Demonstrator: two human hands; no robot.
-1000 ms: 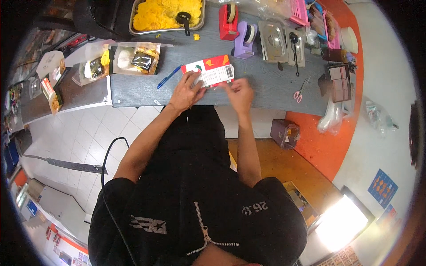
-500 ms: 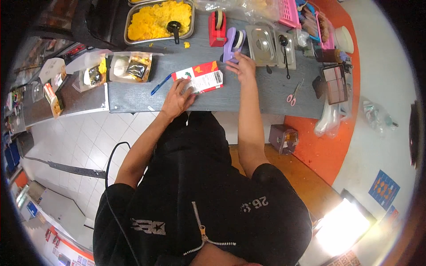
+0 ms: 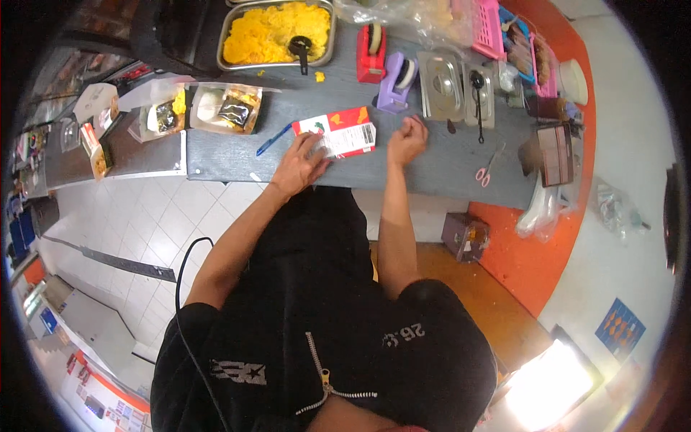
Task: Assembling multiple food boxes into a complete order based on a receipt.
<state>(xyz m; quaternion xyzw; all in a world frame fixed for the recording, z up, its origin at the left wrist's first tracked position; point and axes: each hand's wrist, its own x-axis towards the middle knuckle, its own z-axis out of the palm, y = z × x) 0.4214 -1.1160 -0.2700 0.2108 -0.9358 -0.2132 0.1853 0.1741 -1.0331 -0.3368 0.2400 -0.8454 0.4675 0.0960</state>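
Observation:
A flat red and white carton (image 3: pixel 360 118) lies on the grey table, with a white printed slip (image 3: pixel 345 141) on its upper face. My left hand (image 3: pixel 302 165) rests over the carton's near left part, fingers extended and lying on the slip. Just right of the carton, my right hand (image 3: pixel 407 144) is raised with its fingers curled together; whatever may be between them is hidden or too small to see. Beyond it stands a purple tape dispenser (image 3: pixel 391 95), apart from the hand. A red tape dispenser (image 3: pixel 369 66) is behind that. Left of the carton lies a blue pen (image 3: pixel 273 140).
At the back is a metal tray (image 3: pixel 329 59) of yellow food with a black scoop (image 3: pixel 300 49). Filled food boxes (image 3: pixel 229 108) stand at the left. Lidded steel containers (image 3: pixel 440 86), a black spoon (image 3: pixel 478 93) and pink scissors (image 3: pixel 484 175) lie at the right.
My right hand has drawn back from the purple tape dispenser toward me, and its fingers have closed. My left hand stays on the carton. The whole view has shifted slightly.

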